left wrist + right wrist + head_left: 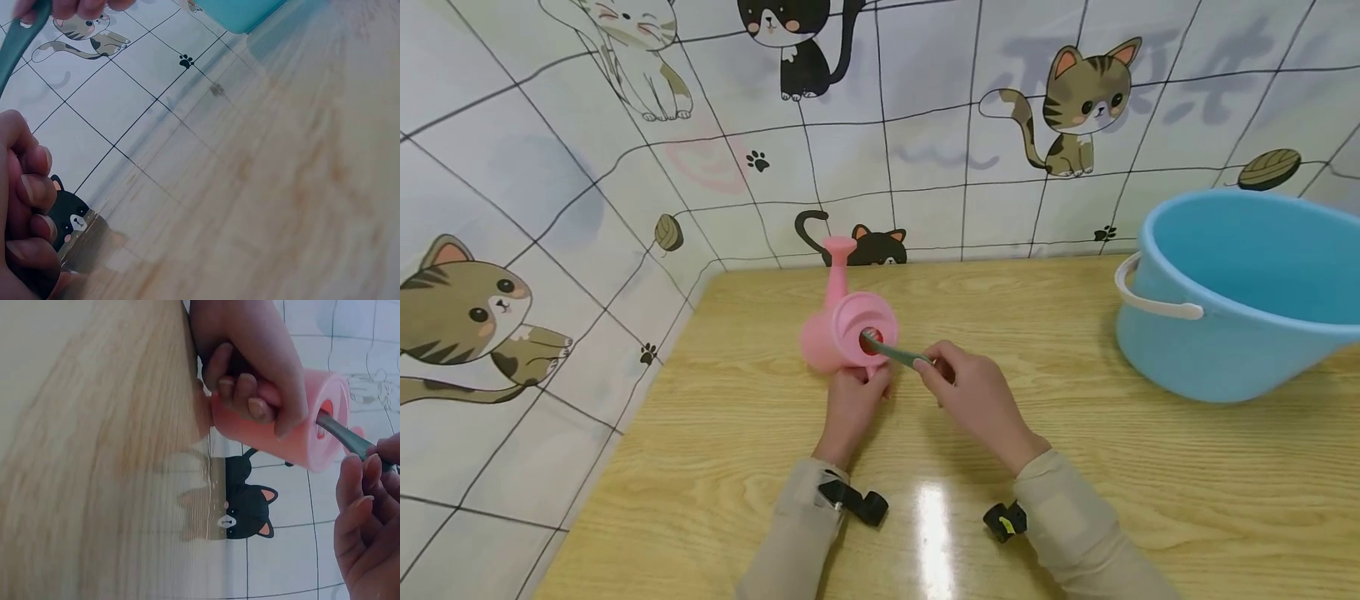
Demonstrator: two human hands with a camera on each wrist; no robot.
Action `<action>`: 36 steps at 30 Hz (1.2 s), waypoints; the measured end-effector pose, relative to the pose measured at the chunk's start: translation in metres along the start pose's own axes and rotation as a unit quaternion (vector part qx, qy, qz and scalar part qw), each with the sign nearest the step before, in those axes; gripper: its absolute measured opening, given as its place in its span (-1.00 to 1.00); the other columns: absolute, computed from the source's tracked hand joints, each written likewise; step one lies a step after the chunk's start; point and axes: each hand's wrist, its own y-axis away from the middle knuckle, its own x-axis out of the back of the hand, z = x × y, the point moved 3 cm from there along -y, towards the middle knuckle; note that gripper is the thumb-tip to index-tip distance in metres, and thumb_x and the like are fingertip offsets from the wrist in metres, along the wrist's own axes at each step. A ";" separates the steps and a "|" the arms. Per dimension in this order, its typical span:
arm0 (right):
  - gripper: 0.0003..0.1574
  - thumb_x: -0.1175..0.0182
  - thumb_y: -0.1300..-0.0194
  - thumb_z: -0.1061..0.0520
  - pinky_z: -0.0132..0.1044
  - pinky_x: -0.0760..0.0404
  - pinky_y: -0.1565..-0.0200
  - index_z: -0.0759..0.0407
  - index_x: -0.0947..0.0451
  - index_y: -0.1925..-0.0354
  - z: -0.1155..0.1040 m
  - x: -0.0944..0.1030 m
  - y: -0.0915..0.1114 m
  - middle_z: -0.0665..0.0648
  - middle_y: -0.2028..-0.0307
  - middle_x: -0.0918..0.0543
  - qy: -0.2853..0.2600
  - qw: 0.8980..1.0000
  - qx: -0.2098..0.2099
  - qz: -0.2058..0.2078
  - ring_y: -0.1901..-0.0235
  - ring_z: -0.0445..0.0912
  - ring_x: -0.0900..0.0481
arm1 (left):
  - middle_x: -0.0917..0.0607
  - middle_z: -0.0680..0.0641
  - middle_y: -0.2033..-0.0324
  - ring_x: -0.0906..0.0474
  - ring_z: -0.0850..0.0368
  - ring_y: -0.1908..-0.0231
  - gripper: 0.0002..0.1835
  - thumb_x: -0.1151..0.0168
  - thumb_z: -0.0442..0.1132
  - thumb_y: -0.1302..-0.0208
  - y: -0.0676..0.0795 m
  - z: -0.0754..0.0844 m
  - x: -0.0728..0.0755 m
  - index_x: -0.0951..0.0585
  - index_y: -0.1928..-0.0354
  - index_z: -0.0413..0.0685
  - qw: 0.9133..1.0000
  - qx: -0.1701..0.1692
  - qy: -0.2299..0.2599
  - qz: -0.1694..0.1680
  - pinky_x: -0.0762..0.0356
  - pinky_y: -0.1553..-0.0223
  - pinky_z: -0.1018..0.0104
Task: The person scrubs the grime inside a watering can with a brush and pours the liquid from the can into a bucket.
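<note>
A pink watering can stands on the table, its round mouth facing up and its spout pointing toward the wall. My left hand grips the can's handle on the near side; in the right wrist view its fingers curl round it. With thumb and fingers, my right hand pinches a slim green utensil by its handle. The utensil's far end reaches into the can's mouth, so its kind cannot be told. Something red shows inside the mouth around that end.
A large light-blue bucket with a white handle stands on the table at the right. Behind and to the left rise walls covered in a cat-patterned tile print. The wooden table spreads around the hands.
</note>
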 end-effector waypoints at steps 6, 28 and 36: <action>-0.67 0.07 -0.26 -0.23 -0.29 -0.27 0.67 -0.07 -0.45 0.29 0.021 0.003 -0.003 -0.03 0.73 -0.45 -0.055 0.997 -0.060 -0.001 0.76 -0.12 -0.33 | -0.43 -0.04 0.82 -0.32 0.14 0.75 -0.70 -0.15 -0.17 -0.04 0.000 -0.002 0.001 -0.45 0.78 -0.05 1.000 -0.003 -0.007 0.002 -0.26 0.67 0.38; -0.65 -0.12 -0.20 -0.01 -0.38 -0.35 0.60 -0.04 -0.52 0.02 0.023 0.001 -0.006 -0.13 0.50 -0.48 0.098 0.993 0.061 0.036 0.63 -0.29 -0.36 | -0.47 -0.10 0.80 -0.36 0.11 0.75 -0.70 -0.16 -0.19 -0.04 -0.002 0.001 -0.001 -0.45 0.78 -0.08 1.000 0.001 -0.013 0.001 -0.27 0.68 0.37; -0.60 -0.14 -0.17 -0.09 -0.37 -0.33 0.57 -0.01 -0.52 0.04 0.016 -0.004 -0.006 -0.13 0.49 -0.41 0.095 0.993 0.076 0.009 0.56 -0.25 -0.31 | -0.45 -0.06 0.81 -0.34 0.14 0.74 -0.71 -0.16 -0.19 -0.02 -0.001 0.000 0.001 -0.46 0.78 -0.07 1.000 0.008 -0.017 0.003 -0.24 0.68 0.38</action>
